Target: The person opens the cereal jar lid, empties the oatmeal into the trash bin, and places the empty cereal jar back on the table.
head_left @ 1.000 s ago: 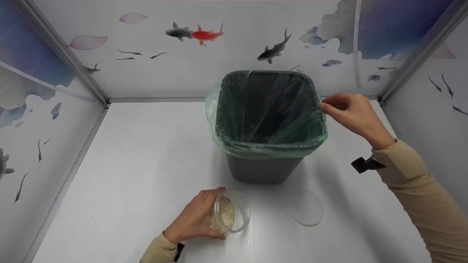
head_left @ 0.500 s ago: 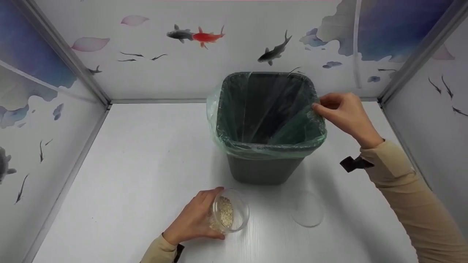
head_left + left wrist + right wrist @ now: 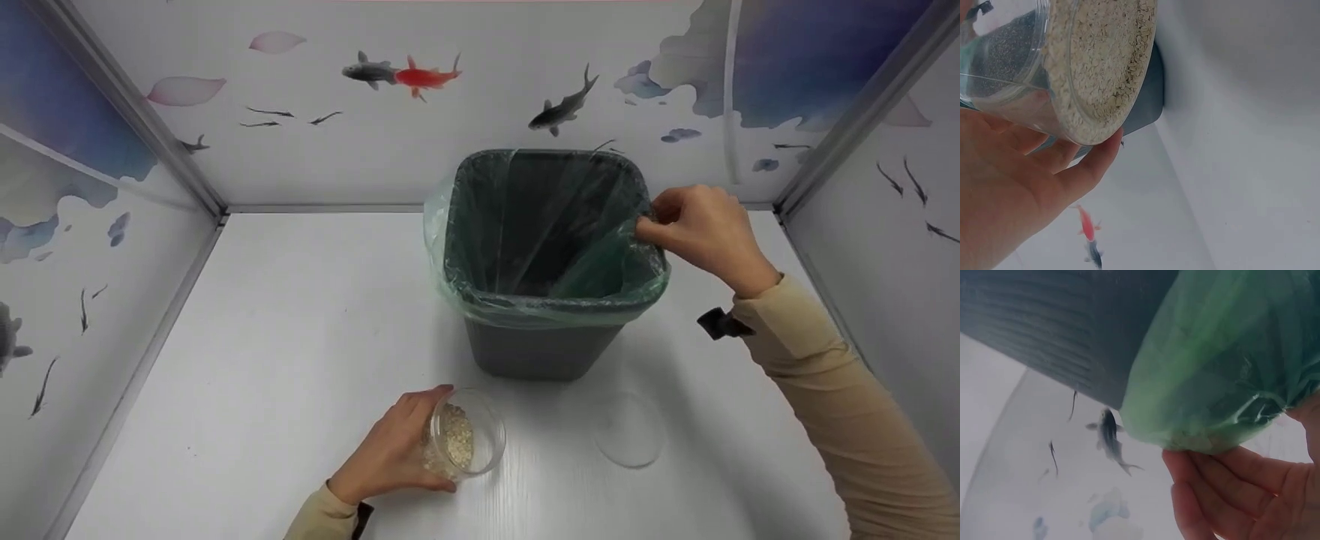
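Note:
My left hand [image 3: 394,454] grips a clear round jar [image 3: 487,439] partly filled with oat flakes [image 3: 456,436]. The jar leans with its mouth to the right; in the left wrist view the oats [image 3: 1106,56] press against its bottom. A dark grey trash can [image 3: 536,352] stands beyond it, lined with a thin green trash bag [image 3: 499,309] folded over the rim. At the can's right rim my right hand [image 3: 709,232] pinches the trash bag, its thumb on the inner side. In the right wrist view the bag's outer fold [image 3: 1196,382] hangs by the fingers.
A clear round lid [image 3: 630,431] lies on the white table [image 3: 300,315], in front of the can and right of the jar. White panels [image 3: 247,165] printed with fish enclose the table at the back and both sides.
My right hand has shifted slightly left along the can's right rim, its thumb now further over the inner side. The left hand and jar have moved only slightly left.

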A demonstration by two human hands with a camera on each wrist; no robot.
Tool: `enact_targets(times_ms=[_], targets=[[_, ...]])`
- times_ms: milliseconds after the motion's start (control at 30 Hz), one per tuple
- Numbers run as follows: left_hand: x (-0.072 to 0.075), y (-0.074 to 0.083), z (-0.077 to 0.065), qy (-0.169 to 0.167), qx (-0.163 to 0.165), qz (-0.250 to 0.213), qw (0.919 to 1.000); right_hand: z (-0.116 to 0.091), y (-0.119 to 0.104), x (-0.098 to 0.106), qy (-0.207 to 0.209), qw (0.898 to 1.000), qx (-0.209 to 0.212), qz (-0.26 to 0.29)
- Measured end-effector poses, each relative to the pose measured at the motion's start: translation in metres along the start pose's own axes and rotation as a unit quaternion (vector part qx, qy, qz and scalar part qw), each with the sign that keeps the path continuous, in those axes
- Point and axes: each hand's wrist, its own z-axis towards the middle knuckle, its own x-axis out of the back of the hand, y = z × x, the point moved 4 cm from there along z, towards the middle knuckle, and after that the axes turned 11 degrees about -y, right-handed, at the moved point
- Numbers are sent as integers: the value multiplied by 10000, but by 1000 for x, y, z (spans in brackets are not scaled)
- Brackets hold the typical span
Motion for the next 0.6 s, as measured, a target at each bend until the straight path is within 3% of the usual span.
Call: enact_targets(times_ms=[133, 267, 600], targets=[[5, -2, -3, -22, 82, -48, 10000, 2, -4, 3, -285, 9988, 95, -390], [21, -7, -6, 61, 215, -248, 9994, 4, -6, 4, -331, 9982, 207, -460], [108, -17, 3, 436, 248, -319, 9982, 3, -2, 0, -267, 9994, -15, -239]])
